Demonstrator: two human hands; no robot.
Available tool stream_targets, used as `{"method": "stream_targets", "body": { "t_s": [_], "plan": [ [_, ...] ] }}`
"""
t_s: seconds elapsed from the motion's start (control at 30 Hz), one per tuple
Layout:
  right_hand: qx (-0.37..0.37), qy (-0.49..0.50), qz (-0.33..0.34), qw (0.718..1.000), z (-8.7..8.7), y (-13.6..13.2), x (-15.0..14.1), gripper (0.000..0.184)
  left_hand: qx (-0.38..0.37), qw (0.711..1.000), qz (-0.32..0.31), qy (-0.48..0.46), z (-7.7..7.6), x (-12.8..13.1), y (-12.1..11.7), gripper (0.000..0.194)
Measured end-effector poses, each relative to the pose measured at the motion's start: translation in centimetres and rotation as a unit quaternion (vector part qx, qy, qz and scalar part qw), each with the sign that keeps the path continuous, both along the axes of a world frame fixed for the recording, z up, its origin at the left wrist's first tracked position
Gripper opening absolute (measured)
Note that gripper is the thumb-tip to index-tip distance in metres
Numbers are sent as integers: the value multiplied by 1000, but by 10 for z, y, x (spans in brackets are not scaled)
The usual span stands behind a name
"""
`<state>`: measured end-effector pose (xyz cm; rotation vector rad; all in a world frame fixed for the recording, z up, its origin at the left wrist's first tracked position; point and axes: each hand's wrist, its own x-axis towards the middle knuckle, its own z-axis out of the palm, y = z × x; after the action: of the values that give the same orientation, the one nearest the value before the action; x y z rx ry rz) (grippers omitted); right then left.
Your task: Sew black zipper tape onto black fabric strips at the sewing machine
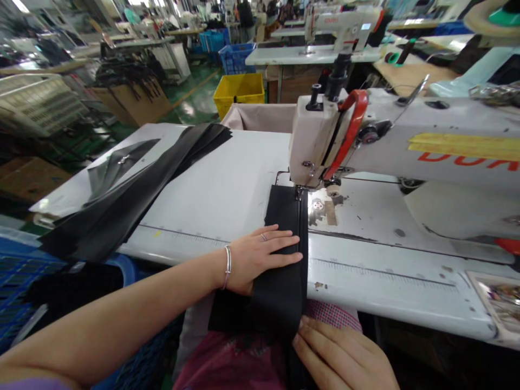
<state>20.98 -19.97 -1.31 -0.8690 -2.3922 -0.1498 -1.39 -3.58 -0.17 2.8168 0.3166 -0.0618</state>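
A long black fabric strip (280, 211) runs from under the needle of the sewing machine (312, 141) down over the table's front edge into the lap. My left hand (264, 252) lies flat on it with fingers stretched toward the seam line along its right side. Below the table edge, my right hand (339, 352) holds the strip's right edge, its fingers pressed together and the thumb hidden. The presser foot (299, 192) rests on the upper end of the strip.
Several black fabric pieces (150, 184) lie in a fanned pile on the left of the white table (227, 189). A blue basket (16, 276) with dark material stands at lower left. A yellow bin (239, 89) is behind the table. A small tray (499, 298) sits at the right corner.
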Motion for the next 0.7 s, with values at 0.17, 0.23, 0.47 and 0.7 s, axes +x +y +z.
{"method": "stream_targets", "body": {
  "t_s": [0.17,0.23,0.47,0.7],
  "plan": [
    [2,17,-5,1000,-5,6,1,28,-11,1000,-5,-1,1,2,6,105],
    [6,42,-16,999,-12,6,0,31,-13,1000,-6,-3,1,3,8,105],
    [5,60,-29,998,-21,10,0,32,-23,999,-7,-36,-4,3,15,101],
    [3,57,-46,997,-26,11,1,31,-9,999,-13,-30,-1,6,21,97]
  ]
}}
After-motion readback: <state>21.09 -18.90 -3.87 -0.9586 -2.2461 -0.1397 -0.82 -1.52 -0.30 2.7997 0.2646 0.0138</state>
